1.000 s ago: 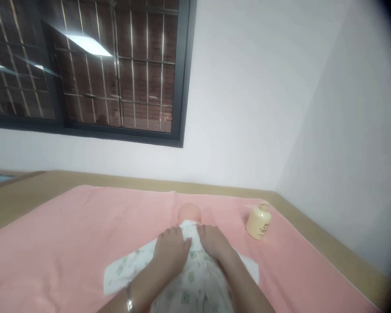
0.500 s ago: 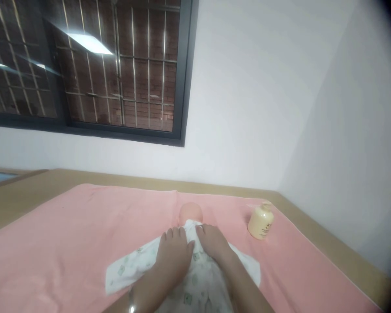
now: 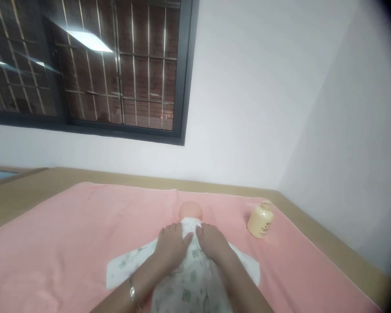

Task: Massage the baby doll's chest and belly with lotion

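Observation:
A baby doll (image 3: 190, 211) with a smooth bald head lies in the middle of a pink cloth, its head away from me. It wears a white gown (image 3: 193, 278) with small green prints, the sleeves spread out to both sides. My left hand (image 3: 172, 245) lies on the left shoulder area of the gown, fingers draped over it and thumb pointing inward. On the right shoulder area rests my right hand (image 3: 213, 241), thumb near the neckline. Both palms are on the fabric. The doll's face and its lower end are not visible.
The pink cloth (image 3: 68, 234) covers most of a tan surface (image 3: 332, 234). A cream pump bottle (image 3: 260, 220) stands to the right of the doll. Behind rise a white wall (image 3: 247, 95) and a dark-framed barred window (image 3: 117, 65).
My left hand has shifted slightly up and left on the gown, its wrist bracelet showing more. The right hand stays almost in place on the shoulder.

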### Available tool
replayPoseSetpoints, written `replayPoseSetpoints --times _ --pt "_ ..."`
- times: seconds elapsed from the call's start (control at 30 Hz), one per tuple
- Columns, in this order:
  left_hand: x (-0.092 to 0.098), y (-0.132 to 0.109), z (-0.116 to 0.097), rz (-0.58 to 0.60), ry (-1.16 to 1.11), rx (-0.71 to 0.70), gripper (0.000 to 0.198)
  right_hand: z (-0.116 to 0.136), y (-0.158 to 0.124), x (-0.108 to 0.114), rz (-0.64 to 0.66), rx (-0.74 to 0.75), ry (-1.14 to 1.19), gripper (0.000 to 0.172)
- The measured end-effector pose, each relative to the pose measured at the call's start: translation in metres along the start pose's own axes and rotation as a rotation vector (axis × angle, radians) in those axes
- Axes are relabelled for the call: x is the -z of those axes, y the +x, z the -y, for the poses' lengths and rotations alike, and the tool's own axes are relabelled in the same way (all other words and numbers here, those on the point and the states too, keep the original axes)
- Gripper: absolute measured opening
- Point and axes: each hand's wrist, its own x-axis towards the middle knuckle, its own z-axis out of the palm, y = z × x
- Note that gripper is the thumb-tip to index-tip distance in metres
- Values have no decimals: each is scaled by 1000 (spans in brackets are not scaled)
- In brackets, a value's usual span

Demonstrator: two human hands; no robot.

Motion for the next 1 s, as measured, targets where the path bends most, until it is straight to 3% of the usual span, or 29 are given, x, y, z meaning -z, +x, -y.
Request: replayPoseSetpoints --times 0.17,0.37,0.63,0.9,1.0 --pt "-12 -4 -4 -67 105 -10 46 -1 1 0 28 -37 20 58" --pt "-7 11 9 14 -93 15 47 18 -24 13 -45 123 -137 46" --pt "-28 -13 -7 -127 135 -57 58 -12 4 5 80 4 192 56" --pt "-15 7 6 -40 -33 48 48 10 -25 18 -17 145 -81 39" --pt "-19 -1 -1 -139 88 32 48 10 -27 18 -4 163 -83 37"
